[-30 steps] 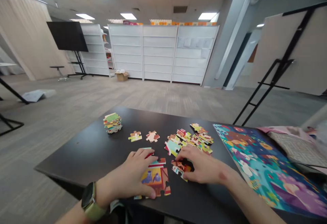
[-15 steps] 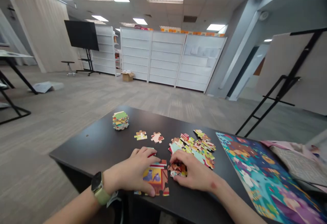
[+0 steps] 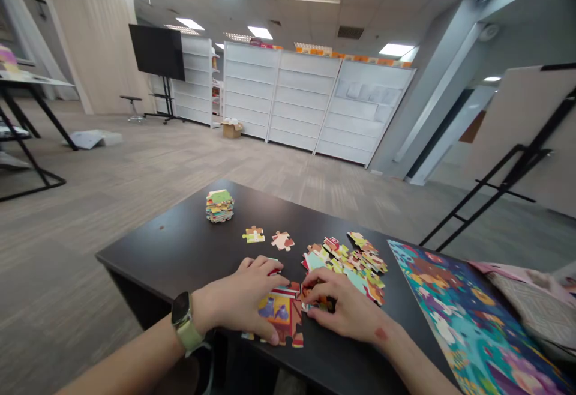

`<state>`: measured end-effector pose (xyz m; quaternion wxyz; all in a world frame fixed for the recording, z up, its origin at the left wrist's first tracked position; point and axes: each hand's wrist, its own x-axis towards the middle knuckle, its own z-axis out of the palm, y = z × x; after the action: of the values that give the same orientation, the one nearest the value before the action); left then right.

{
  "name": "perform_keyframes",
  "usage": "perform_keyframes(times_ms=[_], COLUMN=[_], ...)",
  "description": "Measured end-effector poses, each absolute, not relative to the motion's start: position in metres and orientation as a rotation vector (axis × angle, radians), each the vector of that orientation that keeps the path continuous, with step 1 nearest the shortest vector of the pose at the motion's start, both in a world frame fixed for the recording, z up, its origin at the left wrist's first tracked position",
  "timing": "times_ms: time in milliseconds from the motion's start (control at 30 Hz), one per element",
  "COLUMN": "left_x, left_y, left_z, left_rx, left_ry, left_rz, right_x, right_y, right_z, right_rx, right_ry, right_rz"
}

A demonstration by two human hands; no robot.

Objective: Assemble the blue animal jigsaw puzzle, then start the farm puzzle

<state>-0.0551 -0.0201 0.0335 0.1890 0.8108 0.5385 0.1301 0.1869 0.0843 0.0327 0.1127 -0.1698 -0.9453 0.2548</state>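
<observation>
A partly joined section of jigsaw puzzle [image 3: 281, 314], showing blue shapes on yellow, lies near the front edge of the table. Across its left side rests my left hand [image 3: 247, 296], fingers apart, thumb on the lower part; it covers some of the section. My right hand [image 3: 339, 299] grips a brown and red puzzle piece [image 3: 308, 294] between thumb and fingers, at the section's right edge. The piece touches that edge; whether it is fully locked in is hidden by the fingers. Just beyond my right hand is a heap of loose puzzle pieces [image 3: 355, 260].
Two single pieces, one green and brown [image 3: 254, 235] and one pink [image 3: 282, 240], lie beyond my left hand. A stack of pieces [image 3: 220, 206] stands at the far left of the black table [image 3: 180, 239]. A colourful poster [image 3: 459, 311] and a bag [image 3: 531, 299] are at the right.
My right hand has brought the puzzle piece left against the joined section, closing the gap between them. My left hand stays on the section. The whole view has shifted slightly.
</observation>
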Motion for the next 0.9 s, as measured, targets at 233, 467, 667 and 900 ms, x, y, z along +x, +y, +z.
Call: perform_keyframes(times_ms=[233, 467, 667, 900], left_x=[-0.054, -0.048, -0.043, -0.045], left_y=[-0.021, -0.023, -0.024, -0.027], left_z=[0.036, 0.035, 0.038, 0.043], left_rx=[2.301, 2.365, 2.370, 2.354], left_ry=[1.502, 1.465, 1.496, 1.537], left_rz=[0.336, 0.294, 0.245, 0.227], right_x=[0.185, 0.185, 0.186, 0.188], right_y=[0.082, 0.082, 0.082, 0.082], right_z=[0.035, 0.034, 0.033, 0.035], right_rx=[-0.496, -0.501, -0.488, -0.451], right_ry=[-2.787, -2.782, -2.773, -2.709], right_rz=[0.739, 0.701, 0.691, 0.720])
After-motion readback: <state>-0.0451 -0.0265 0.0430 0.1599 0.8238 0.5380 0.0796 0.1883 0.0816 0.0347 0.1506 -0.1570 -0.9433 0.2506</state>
